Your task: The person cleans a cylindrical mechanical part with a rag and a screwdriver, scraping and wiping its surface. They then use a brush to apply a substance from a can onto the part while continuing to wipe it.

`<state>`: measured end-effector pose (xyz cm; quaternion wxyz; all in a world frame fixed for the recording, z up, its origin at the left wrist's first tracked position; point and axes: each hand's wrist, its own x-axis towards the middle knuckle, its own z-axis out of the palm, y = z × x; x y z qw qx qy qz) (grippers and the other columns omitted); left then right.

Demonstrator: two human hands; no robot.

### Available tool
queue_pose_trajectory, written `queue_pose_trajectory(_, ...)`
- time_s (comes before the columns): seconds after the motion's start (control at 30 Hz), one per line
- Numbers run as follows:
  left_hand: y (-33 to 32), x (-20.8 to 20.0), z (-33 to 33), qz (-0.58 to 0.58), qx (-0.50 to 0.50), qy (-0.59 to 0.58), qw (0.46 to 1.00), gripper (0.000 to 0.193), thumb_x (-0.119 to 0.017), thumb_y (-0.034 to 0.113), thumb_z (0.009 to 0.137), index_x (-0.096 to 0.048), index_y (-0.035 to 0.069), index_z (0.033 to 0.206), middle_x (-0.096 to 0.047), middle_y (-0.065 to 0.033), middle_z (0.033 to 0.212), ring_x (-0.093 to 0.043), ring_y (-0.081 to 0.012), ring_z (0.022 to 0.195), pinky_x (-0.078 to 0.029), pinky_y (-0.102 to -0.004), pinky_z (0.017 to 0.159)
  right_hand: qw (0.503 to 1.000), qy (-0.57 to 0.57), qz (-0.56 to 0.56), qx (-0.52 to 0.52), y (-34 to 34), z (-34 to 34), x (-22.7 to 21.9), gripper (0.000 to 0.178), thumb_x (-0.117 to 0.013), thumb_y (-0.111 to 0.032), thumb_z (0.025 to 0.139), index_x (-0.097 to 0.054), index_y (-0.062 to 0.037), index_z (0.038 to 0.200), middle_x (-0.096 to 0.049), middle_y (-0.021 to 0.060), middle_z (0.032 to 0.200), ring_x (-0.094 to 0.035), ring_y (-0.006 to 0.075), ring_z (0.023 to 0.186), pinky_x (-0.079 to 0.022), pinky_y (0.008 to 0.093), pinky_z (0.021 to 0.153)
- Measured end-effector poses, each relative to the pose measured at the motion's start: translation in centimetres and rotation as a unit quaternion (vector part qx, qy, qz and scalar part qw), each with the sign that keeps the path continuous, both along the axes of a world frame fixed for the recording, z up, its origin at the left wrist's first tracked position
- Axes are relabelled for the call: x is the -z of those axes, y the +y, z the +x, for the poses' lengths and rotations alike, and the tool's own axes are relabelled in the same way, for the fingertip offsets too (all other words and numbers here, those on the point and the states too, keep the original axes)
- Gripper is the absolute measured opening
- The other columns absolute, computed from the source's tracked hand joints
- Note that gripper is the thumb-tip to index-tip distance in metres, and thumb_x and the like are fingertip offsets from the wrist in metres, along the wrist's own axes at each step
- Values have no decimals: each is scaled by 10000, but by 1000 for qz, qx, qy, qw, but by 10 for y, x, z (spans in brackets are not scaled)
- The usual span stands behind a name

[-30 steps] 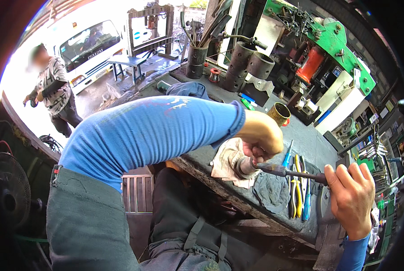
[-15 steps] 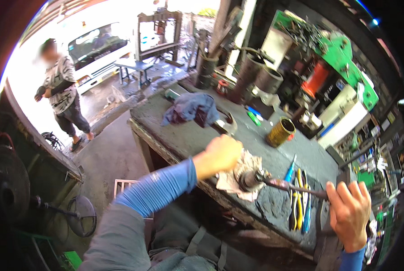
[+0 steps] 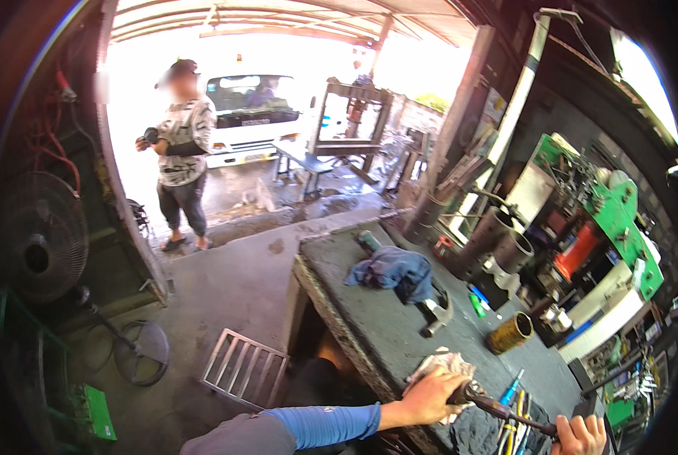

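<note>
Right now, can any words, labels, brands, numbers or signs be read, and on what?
No text reads clearly.
White truck: marks on its front, too small and blurred to read.
Standing person's shirt: dark letter-like marks, not legible as words.
Dark shafted tool: no lettering can be made out.

At the lower right, my right hand [image 3: 581, 435] grips the right end of a dark rod [image 3: 502, 409]. My left hand [image 3: 428, 397] is at its other end, over a pale rag [image 3: 451, 359]; I can't tell how firmly it holds. Just beyond the rod lies a blue screwdriver [image 3: 512, 387]. Up the bench [image 3: 337, 282] stand a yellowish tube [image 3: 510, 334] and, left of it, a hammer [image 3: 439, 312] beside a blue cloth [image 3: 393, 271]. A person [image 3: 185, 148] stands upper left, before a truck [image 3: 240, 144]; a fan [image 3: 39, 246] is far left.
</note>
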<state>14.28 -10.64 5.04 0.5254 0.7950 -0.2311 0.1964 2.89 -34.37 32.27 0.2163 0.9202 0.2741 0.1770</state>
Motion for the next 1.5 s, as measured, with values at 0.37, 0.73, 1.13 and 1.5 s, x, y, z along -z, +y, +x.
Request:
queue_pose_trajectory(0.37,5,-53,46,81,54,-45,994,582,-782,213,704,-630,-17,1216,-685,-196,1028,-580,-411,990,-509,-501,874,988,-61,138,7,-44,-3,21,411,-732,-62,740,-761,-72,1149,-700,124,990,-650,372,917,-535,460,843)
queue_pose_trajectory(0.73,-16,-106,148,607,-89,-332,717,205,-696,315,863,-845,223,970,-754,85,928,-593,-276,1058,-444,-447,805,966,-187,-4,176,-87,14,67,418,-710,-189,879,-708,-40,1269,-738,121,1089,-707,259,929,-570,373,793)
queue_pose_trajectory(1.13,41,-125,103,339,-43,-296,892,574,-795,70,614,-693,68,1179,-694,-90,1171,-585,-314,1054,-524,-388,969,934,-215,184,217,-55,-4,100,373,-769,-53,726,-700,-94,1091,-615,74,937,-625,293,895,-488,416,762)
queue_pose_trajectory(1.5,37,-94,65,172,69,-231,955,550,-870,109,607,-711,72,1133,-718,-113,1126,-639,-344,1040,-491,-427,952,889,-135,352,259,-44,-51,155,384,-772,-18,697,-721,-59,1076,-578,113,891,-611,330,840,-480,424,740)
